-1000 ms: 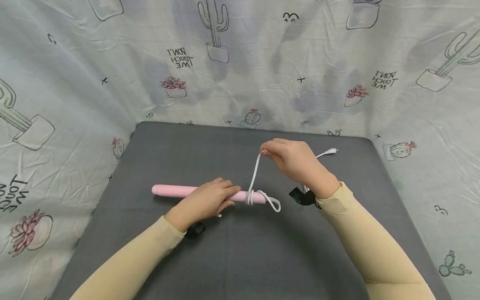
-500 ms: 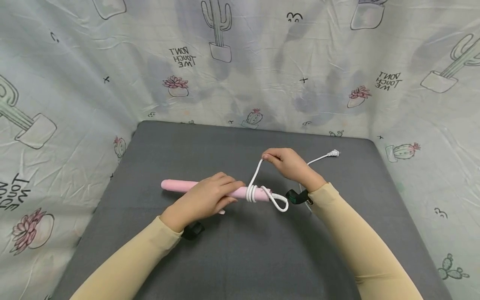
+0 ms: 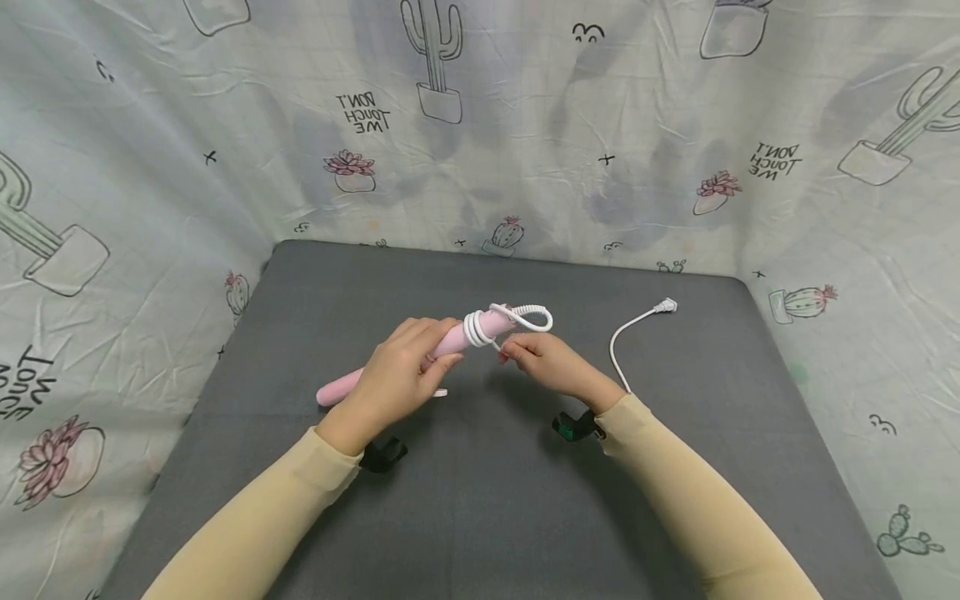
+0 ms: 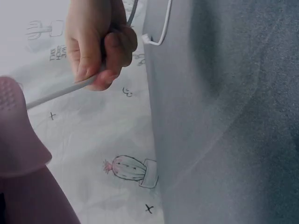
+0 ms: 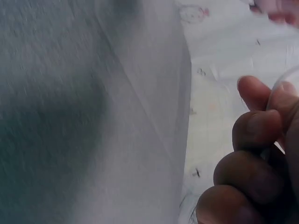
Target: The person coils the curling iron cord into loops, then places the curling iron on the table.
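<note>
A pink curling iron (image 3: 453,342) is held in my left hand (image 3: 396,372), its cord end tilted up and to the right. Its white power cord (image 3: 476,329) is wound several turns around the handle, with a loop standing out at the end. Just right of the handle, my right hand (image 3: 551,362) pinches the cord between thumb and fingers. In the left wrist view, the iron's flared lever (image 4: 21,140) with a dotted pad shows at the left edge. The right wrist view shows my curled right fingers (image 5: 254,133) around the cord.
The cord's loose end runs past my right forearm to a white plug (image 3: 664,306) on the grey table (image 3: 465,500). A cactus-print curtain (image 3: 495,167) rises behind the table and at both sides.
My left hand has tipped the curling iron's cord end upward. My right hand, gripping the cord, has come down from above the handle to below its end, drawing the cord around.
</note>
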A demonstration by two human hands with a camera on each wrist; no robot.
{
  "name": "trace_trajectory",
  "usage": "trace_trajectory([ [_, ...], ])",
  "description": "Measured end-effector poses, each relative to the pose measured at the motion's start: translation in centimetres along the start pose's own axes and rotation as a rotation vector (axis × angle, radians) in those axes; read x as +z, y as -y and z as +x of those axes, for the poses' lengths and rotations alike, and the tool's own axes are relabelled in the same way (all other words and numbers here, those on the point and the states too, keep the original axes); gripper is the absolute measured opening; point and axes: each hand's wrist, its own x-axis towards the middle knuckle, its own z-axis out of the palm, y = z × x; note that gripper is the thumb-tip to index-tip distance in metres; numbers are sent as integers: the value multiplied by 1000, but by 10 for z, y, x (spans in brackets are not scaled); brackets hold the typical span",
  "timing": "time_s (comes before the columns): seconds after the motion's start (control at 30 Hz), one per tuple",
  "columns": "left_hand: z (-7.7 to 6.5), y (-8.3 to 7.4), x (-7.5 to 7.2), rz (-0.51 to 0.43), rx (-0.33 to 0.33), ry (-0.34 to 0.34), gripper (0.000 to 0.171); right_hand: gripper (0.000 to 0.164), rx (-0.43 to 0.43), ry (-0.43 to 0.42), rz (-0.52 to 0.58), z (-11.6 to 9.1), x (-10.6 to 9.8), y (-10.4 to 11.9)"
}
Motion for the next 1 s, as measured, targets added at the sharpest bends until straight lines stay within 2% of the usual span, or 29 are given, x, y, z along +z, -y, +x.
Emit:
trace_trajectory([
  [0.2,2,3,3,5,-44,-81,41,24,-49,3,-57,-6,16,16],
  [0.33,4,8,4,29,-102,-90,41,19,-71,-23,-119,-13,21,28],
  [0.63,5,17,7,72,-191,11,41,13,-144,-69,-386,-28,20,47],
  [0.8,6,20,13,98,-185,33,41,14,-206,-116,-496,-34,18,53],
  [1.0,7,20,19,156,-189,85,42,15,-301,-153,-578,-42,13,65],
])
